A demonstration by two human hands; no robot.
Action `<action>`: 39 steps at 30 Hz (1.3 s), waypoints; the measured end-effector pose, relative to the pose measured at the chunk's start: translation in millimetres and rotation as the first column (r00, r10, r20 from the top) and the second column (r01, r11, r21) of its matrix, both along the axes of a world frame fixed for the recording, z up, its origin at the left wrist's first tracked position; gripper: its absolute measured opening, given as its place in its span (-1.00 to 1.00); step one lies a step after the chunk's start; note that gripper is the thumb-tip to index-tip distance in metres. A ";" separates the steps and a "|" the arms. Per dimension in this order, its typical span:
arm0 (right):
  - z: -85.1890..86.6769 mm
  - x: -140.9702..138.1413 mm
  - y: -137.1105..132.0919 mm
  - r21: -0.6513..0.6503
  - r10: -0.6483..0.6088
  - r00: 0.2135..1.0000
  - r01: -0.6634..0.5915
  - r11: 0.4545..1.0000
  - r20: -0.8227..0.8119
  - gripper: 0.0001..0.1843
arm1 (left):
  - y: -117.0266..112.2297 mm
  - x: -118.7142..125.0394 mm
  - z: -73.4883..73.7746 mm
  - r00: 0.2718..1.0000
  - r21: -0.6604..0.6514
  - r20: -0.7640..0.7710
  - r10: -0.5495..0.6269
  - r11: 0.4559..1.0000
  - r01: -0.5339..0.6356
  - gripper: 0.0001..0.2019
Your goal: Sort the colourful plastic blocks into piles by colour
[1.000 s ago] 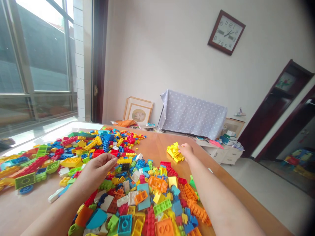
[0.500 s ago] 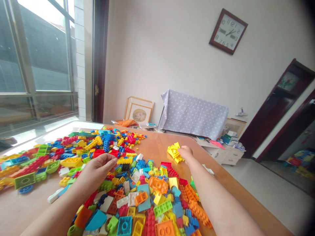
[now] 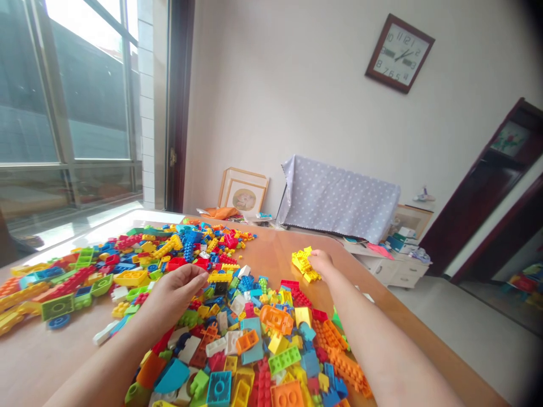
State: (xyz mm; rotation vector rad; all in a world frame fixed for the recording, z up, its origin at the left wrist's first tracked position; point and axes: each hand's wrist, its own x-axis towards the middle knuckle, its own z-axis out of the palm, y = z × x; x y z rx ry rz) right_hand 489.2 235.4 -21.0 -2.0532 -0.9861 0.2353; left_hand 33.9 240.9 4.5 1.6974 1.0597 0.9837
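Note:
My left hand (image 3: 182, 286) hovers over the left part of a heap of mixed plastic building bricks (image 3: 250, 345). Its fingers are curled and pressed together; whatever they hold, if anything, is hidden. Beyond the heap, on bare tabletop, lies a small cluster of yellow building bricks (image 3: 304, 264). My right hand (image 3: 322, 264) reaches to the cluster's right side, fingers closed on a yellow brick at its edge. The fingertips are partly hidden there. Near my left hand lie a yellow brick (image 3: 220, 277) and a black one (image 3: 220, 289).
More bricks spread across the left of the wooden table (image 3: 271, 240), among them a long red piece (image 3: 75, 282). The table's right edge runs beside my right arm. Behind stand a cloth-covered object (image 3: 339, 195), leaning frames (image 3: 243, 192) and a white cabinet (image 3: 392, 271).
The whole view has shifted slightly, so everything appears a little farther right. Both hands keep nearly the same place relative to the bricks.

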 end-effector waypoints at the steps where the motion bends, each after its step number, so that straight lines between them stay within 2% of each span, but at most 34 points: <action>1: 2.0 -1.4 -1.6 0.002 -0.008 1.000 0.008 1.000 -0.020 -0.64 | -0.4 0.6 0.4 1.000 0.002 -0.008 0.001 1.000 -0.001 -0.53; 4: 11.7 -10.6 -9.6 0.012 -0.017 0.996 0.018 1.000 -0.088 -0.67 | -2.1 2.2 2.2 1.000 0.016 -0.012 -0.009 1.000 0.009 -0.55; 7: 25.4 -27.1 -21.9 0.033 0.036 0.989 -0.032 0.999 -0.145 -0.73 | -6.2 4.3 5.9 0.999 0.039 0.011 -0.033 0.999 0.033 -0.56; 11: 43.4 -60.5 -48.5 0.045 0.175 0.963 -0.169 0.985 -0.204 -0.77 | -16.6 9.1 14.7 0.997 0.033 0.020 -0.075 0.997 0.074 -0.56; 14: 51.6 -90.4 -77.5 0.045 0.305 0.926 -0.302 0.952 -0.223 -0.75 | -23.4 12.5 18.9 0.992 0.003 0.052 -0.116 0.993 0.116 -0.54; 18: 57.9 -123.3 -121.4 0.057 0.546 0.811 -0.548 0.835 -0.209 -0.62 | -25.5 13.9 16.1 0.984 -0.001 0.015 -0.180 0.984 0.180 -0.56; 20: 61.7 -134.8 -141.4 0.011 0.637 0.745 -0.648 0.761 -0.197 -0.48 | -25.7 13.7 13.9 0.975 0.025 -0.030 -0.219 0.975 0.220 -0.60; 22: 65.7 -144.2 -157.2 -0.068 0.699 0.700 -0.712 0.699 -0.147 -0.33 | -27.0 13.5 13.6 0.967 0.046 -0.066 -0.246 0.967 0.249 -0.63; 24: 68.6 -153.0 -166.6 -0.132 0.736 0.677 -0.731 0.669 -0.022 -0.28 | -29.6 13.3 15.4 0.960 0.055 -0.092 -0.263 0.962 0.269 -0.65; 27: 69.7 -166.3 -167.7 -0.178 0.738 0.659 -0.716 0.675 0.146 -0.47 | -33.8 13.2 19.5 0.945 0.068 -0.148 -0.293 0.950 0.305 -0.66; 30: 70.3 -180.0 -158.9 -0.153 0.703 0.695 -0.686 0.711 0.154 -0.64 | -35.7 13.6 21.0 0.933 0.090 -0.195 -0.303 0.941 0.325 -0.65; 33: 71.6 -194.8 -148.2 -0.059 0.695 0.717 -0.692 0.719 0.062 -0.59 | -33.6 14.7 18.5 0.942 0.117 -0.185 -0.282 0.945 0.306 -0.63; 37: 67.7 -211.1 -135.0 0.117 0.754 0.644 -0.745 0.657 -0.133 -0.35 | -28.0 15.1 14.7 0.975 0.182 -0.107 -0.196 0.960 0.213 -0.63; 39: 61.4 -213.4 -128.9 0.159 0.742 0.654 -0.725 0.670 -0.146 -0.39 | -27.3 14.4 15.3 0.985 0.227 -0.107 -0.137 0.961 0.158 -0.62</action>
